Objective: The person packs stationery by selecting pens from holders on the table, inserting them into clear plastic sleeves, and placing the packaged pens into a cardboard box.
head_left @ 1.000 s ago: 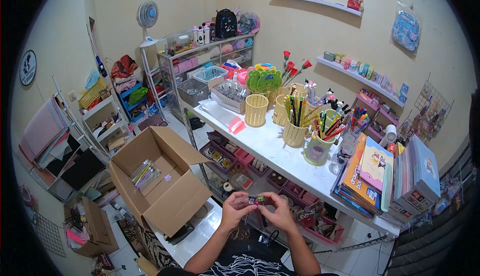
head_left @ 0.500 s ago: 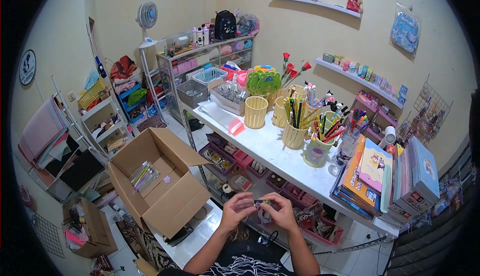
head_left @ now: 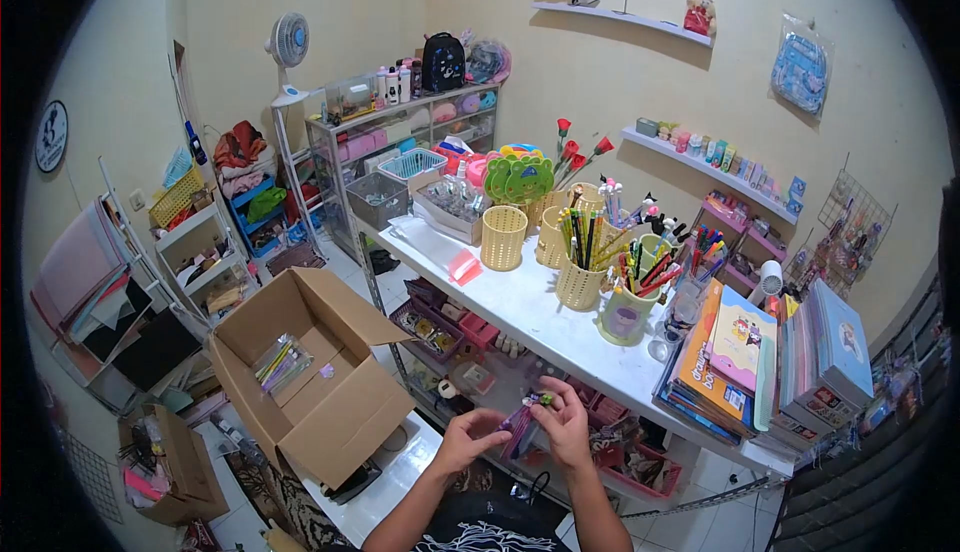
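In front of my body, my right hand [head_left: 566, 430] grips slim purple pens [head_left: 519, 420] near their decorated tops. My left hand [head_left: 474, 439] is at the other side of the same pens, its fingers and thumb closed toward them. How many pens there are is too small to tell. An open cardboard box [head_left: 345, 404] stands to the left of my hands, with a clear packet of pens [head_left: 284, 363] and a small lilac piece [head_left: 327, 371] inside.
Beyond my hands runs a white table [head_left: 520, 317] with a yellow pen cup [head_left: 580, 284], an empty-looking yellow cup [head_left: 503, 239], and stacked drawing books [head_left: 700, 372] at the right. Pink baskets [head_left: 640, 472] sit on the shelf below. A fan [head_left: 289, 42] stands behind.
The purple pens now show between my hands, pointing down and left. My left hand's fingers have moved from spread upward to closed in at the pens. The view has shifted slightly.
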Motion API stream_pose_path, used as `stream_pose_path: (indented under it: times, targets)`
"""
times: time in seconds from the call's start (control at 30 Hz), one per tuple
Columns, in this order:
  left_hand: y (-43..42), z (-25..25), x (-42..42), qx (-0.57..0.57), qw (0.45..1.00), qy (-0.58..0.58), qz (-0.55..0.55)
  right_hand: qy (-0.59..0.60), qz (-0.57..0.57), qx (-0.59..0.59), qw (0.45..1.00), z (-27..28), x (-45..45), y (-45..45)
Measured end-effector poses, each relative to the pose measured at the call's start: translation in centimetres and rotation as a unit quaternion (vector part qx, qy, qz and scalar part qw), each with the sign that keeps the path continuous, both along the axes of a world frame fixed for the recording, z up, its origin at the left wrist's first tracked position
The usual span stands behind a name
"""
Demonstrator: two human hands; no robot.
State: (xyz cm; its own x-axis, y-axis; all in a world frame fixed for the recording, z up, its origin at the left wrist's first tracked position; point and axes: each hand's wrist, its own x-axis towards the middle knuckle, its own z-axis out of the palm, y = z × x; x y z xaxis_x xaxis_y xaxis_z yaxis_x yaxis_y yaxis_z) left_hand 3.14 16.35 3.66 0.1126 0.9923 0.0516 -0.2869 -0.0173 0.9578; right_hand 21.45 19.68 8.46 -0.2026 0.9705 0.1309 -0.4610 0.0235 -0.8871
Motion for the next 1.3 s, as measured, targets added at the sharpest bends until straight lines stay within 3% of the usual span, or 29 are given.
stream_pose_path:
  times: [0.1,0.17,0.3,0.37,0.5,0.57,0.7,0.77,1.0,1.07,1.3]
  targets:
    - [0.0,-0.2,-0.2,0.005,1.0,0.002,-0.015,-0.008,-0.018,0.02,1.0,-0.5,0.0,-0.1]
    - [0.2,-0.1,0.0,0.092,0.993,0.071,0.026,-0.019,-0.008,0.044,0.999,-0.6,0.1,-0.1]
    - [0.0,-0.1,0.0,0.082,0.992,0.091,0.029,-0.01,-0.035,0.054,0.998,-0.9,-0.4,-0.1]
    - [-0.2,-0.7,0.0,0.029,0.999,0.025,0.008,-0.006,-0.037,0.047,0.998,-0.8,-0.6,-0.1]
    - [-0.7,1.1,0.1,-0.003,1.0,0.017,-0.001,-0.003,-0.032,0.013,0.999,-0.3,-0.7,-0.4]
    - [-1.1,3.1,0.8,0.024,0.999,0.02,0.013,-0.017,-0.023,0.022,0.999,-0.1,-1.0,-0.6]
    - [-0.5,0.8,1.2,0.008,0.995,-0.02,0.094,-0.046,-0.049,0.075,0.995,-0.1,-1.5,-0.7]
    - [-0.1,0.0,0.4,0.06,0.991,0.079,0.09,-0.056,-0.043,0.092,0.993,0.0,-1.5,-0.7]
    - [-0.9,3.0,0.1,0.046,0.99,0.104,0.084,-0.102,-0.064,0.095,0.988,0.2,-0.6,-0.6]
    - [-1.2,4.0,0.0,0.025,0.994,0.063,0.084,-0.099,-0.074,0.04,0.992,0.0,-0.3,-0.7]
    - [-0.7,2.3,-0.7,0.057,0.99,0.119,0.055,-0.095,-0.055,0.08,0.991,-0.6,0.7,-0.5]
